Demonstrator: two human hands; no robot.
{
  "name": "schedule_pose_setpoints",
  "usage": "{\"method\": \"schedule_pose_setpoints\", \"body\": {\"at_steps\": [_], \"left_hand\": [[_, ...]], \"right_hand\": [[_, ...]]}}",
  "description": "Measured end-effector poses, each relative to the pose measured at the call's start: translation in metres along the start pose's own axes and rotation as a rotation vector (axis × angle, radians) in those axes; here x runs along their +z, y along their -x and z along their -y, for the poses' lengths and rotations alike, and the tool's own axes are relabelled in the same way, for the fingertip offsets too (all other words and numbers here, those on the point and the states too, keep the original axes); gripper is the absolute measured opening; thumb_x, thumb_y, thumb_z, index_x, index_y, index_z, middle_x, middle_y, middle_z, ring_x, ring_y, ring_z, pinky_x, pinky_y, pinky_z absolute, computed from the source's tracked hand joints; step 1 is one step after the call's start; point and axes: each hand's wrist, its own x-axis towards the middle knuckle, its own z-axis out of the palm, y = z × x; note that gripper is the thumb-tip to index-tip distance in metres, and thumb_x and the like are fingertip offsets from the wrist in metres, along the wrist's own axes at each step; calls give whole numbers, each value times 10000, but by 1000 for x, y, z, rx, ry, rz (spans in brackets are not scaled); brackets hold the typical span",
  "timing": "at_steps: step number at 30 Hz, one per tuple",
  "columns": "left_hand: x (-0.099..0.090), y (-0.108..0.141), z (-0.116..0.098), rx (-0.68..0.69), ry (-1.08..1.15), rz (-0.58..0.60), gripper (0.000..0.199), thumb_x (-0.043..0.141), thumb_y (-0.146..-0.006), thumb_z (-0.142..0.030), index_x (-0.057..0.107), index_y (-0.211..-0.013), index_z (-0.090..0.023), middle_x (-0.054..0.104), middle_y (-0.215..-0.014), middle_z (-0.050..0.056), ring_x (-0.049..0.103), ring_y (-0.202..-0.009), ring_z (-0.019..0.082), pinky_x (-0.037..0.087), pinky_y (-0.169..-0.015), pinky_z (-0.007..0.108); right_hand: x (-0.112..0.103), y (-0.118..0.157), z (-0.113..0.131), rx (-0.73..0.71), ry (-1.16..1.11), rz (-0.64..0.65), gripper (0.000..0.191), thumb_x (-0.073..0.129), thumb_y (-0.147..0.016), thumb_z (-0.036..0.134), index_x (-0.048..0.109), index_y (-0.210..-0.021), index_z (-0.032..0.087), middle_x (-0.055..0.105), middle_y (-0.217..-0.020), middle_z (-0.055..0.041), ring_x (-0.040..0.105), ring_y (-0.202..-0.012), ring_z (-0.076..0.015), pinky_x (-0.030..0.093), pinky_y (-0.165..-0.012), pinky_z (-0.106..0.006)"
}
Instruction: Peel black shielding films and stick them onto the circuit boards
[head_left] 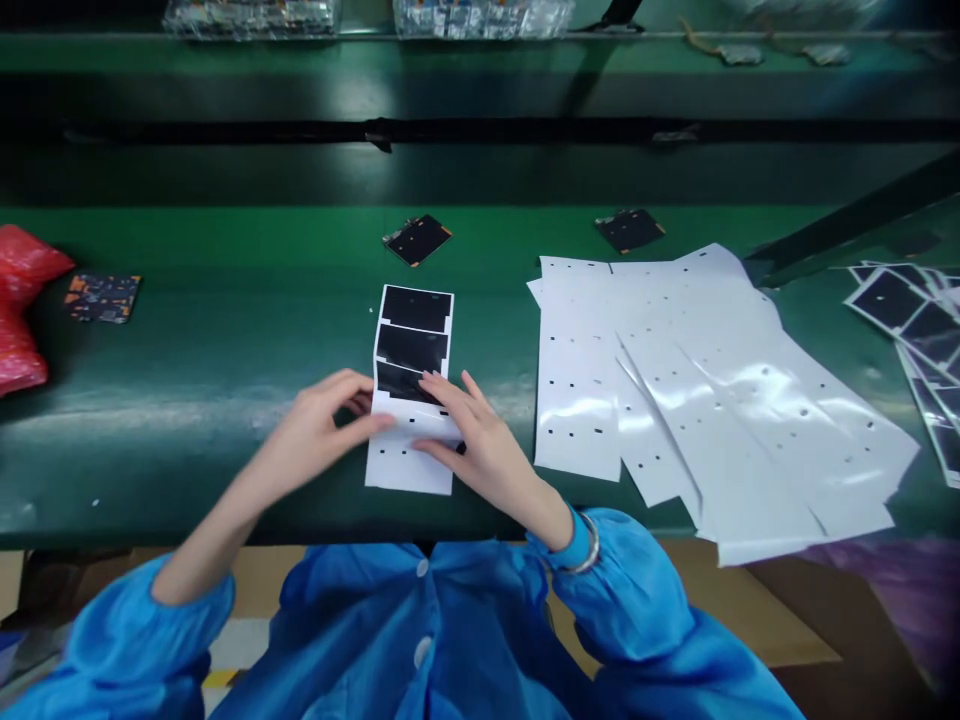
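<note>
Green bench mat (225, 420) runs across the whole view, with clear plastic trays (251, 15) on the shelf behind it. Right in front of the person is a white liner strip (411, 465) carrying three black rectangular sheets (415, 309), and it looks folded near the bottom. The left hand (322, 430) sits at the strip's left edge, fingers loosely curled, tips touching it. The right hand (487, 440) lies over the lower part, fingers spread on top, thumb near the fold. Can't tell if either one's really gripping. Off to the right there's a loose pile of white liner sheets (697, 390), and further right, overlapping black-patched sheets (904, 320). Two small black pads (416, 240) sit up the mat, and a red plastic bag (22, 310) lies far left.
</note>
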Motion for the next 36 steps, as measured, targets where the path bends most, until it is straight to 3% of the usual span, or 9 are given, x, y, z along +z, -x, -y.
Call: {"method": "schedule_pose_setpoints", "body": {"at_steps": [3, 6, 11, 18, 22, 25, 30, 33, 36], "left_hand": [[29, 22, -4, -3, 286, -139, 187, 664, -945, -395, 644, -903, -214, 632, -840, 8, 621, -736, 153, 512, -656, 266], [47, 29, -9, 40, 354, -259, 130, 676, -948, -296, 666, -848, -214, 573, -787, -9, 563, -677, 122, 452, -585, 238], [50, 34, -13, 180, 199, -305, 84, 694, -943, -209, 723, -864, -213, 583, -755, -8, 555, -669, 119, 423, -568, 246], [52, 34, -21, 309, 116, -333, 87, 684, -930, -140, 728, -894, -206, 607, -749, -13, 575, -645, 106, 467, -583, 225], [54, 36, -18, 247, 112, -290, 100, 653, -952, -181, 688, -862, -208, 594, -743, -15, 573, -643, 110, 468, -589, 224], [59, 41, -1, 93, 144, -348, 148, 682, -943, -277, 606, -1061, -230, 572, -744, -39, 585, -655, 124, 497, -622, 234], [77, 45, 22, -37, -434, -559, 80, 618, -954, -225, 635, -1029, -205, 611, -1125, 158, 600, -1114, 370, 499, -872, 560], [84, 45, 11, 50, -534, -538, 301, 583, -978, -197, 656, -1263, -261, 440, -1444, 212, 434, -1367, 450, 423, -989, 663], [78, 45, -1, 147, -208, -472, 432, 556, -1014, -273, 541, -1444, -308, 430, -1454, 168, 464, -1382, 345, 477, -1069, 558]], "right_hand": [[-13, -1, 21, -50, -4, 5, 694, 690, -950, 448, 454, -1521, 133, 551, -1540, -223, 502, -1474, -325, 358, -1249, -625], [-26, -5, 37, -141, 29, -101, 446, 654, -989, 374, 608, -1383, 171, 691, -1392, -170, 626, -1363, -283, 420, -1229, -585], [-40, -15, 43, -262, 105, -237, 198, 596, -999, 145, 761, -1059, 235, 835, -1024, -52, 802, -955, -212, 535, -1132, -579], [-38, -13, 47, -350, 291, -213, 190, 590, -979, 113, 738, -946, 227, 831, -956, -37, 797, -886, -195, 548, -1126, -574], [-31, -13, 44, -245, 249, -218, 219, 562, -948, 98, 696, -860, 246, 808, -867, -6, 769, -796, -172, 539, -1124, -548], [-38, -14, 35, -46, 50, -274, 172, 594, -910, 124, 668, -831, 257, 784, -821, 17, 754, -776, -175, 552, -1085, -530], [-51, -15, 29, 300, -310, -515, 90, 668, -893, 173, 688, -844, 246, 769, -831, 0, 751, -806, -184, 628, -733, -322], [-41, -16, 37, 192, -403, -472, 105, 658, -925, 160, 723, -899, 237, 791, -906, -23, 768, -874, -182, 632, -797, -317], [-27, -17, 45, -1, -448, -267, 145, 644, -957, 160, 765, -994, 230, 811, -1069, -66, 766, -1035, -197, 621, -929, -351]]}}
